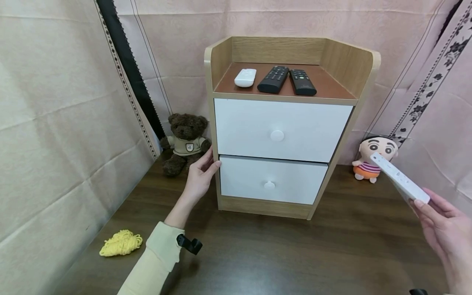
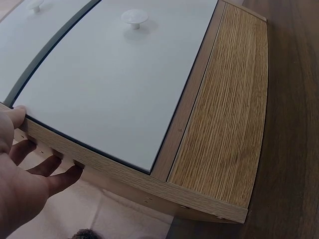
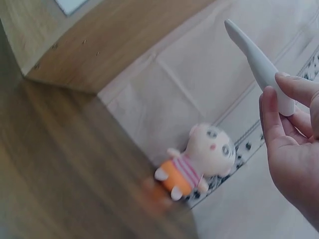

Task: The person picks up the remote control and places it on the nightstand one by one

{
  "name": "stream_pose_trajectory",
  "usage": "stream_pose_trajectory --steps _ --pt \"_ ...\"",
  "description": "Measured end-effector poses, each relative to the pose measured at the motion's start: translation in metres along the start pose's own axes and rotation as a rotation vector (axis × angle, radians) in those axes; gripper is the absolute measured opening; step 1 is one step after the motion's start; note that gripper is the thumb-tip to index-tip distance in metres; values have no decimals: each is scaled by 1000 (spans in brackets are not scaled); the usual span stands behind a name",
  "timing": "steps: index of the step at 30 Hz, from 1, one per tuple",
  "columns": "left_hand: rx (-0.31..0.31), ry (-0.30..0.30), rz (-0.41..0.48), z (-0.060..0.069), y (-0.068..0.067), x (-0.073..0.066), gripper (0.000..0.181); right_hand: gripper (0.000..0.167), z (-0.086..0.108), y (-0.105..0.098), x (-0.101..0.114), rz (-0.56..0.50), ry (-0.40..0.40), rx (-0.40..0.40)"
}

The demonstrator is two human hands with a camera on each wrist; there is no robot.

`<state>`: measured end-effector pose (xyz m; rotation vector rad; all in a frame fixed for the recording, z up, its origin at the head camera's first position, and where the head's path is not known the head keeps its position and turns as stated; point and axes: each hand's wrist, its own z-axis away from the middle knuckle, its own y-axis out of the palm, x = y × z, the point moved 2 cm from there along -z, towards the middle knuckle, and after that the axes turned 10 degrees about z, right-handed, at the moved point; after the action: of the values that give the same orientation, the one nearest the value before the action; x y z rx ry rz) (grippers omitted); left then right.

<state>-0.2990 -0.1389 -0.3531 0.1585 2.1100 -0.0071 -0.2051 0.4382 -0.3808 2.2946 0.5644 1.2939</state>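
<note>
My left hand (image 1: 200,176) rests against the left side of a small wooden cabinet (image 1: 265,207). In the left wrist view its thumb touches the front edge near the gap between the drawers, and its fingertips touch the side panel. Both white drawers, the upper one (image 1: 243,127) and the lower one (image 1: 243,176), are closed, each with a round knob. On the right, my right hand (image 1: 442,225) holds a long white remote control (image 1: 400,178) by its near end, in the air. The right wrist view shows thumb and fingers pinching the remote control (image 3: 256,62) edge-on.
On the cabinet's brown top lie a small white remote (image 1: 245,78) and two black remotes (image 1: 273,79) (image 1: 302,82). A brown teddy bear (image 1: 186,141) sits left of the cabinet, a cartoon doll (image 1: 370,162) right of it. Yellow yarn (image 1: 121,243) lies at the table's left. Curtains surround the table.
</note>
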Motion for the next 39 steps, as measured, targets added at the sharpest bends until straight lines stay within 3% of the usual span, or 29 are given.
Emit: stream_pose_trajectory --steps 7,11,15,20,31,39 --pt "5 -8 -3 -1 0 1 58 44 -7 28 10 -46 -120 108" --pt "9 -14 3 -1 0 1 58 45 -11 43 17 -130 -141 190" --pt "8 -10 3 0 1 0 58 44 -11 60 21 -177 -161 222" --pt "4 -6 -1 0 1 -1 58 45 -11 80 26 -175 -182 255" --pt "5 -5 -5 0 0 0 58 44 -17 105 33 -79 -204 242" --pt "6 2 -18 -1 0 -1 59 43 -16 138 36 -48 -227 204"
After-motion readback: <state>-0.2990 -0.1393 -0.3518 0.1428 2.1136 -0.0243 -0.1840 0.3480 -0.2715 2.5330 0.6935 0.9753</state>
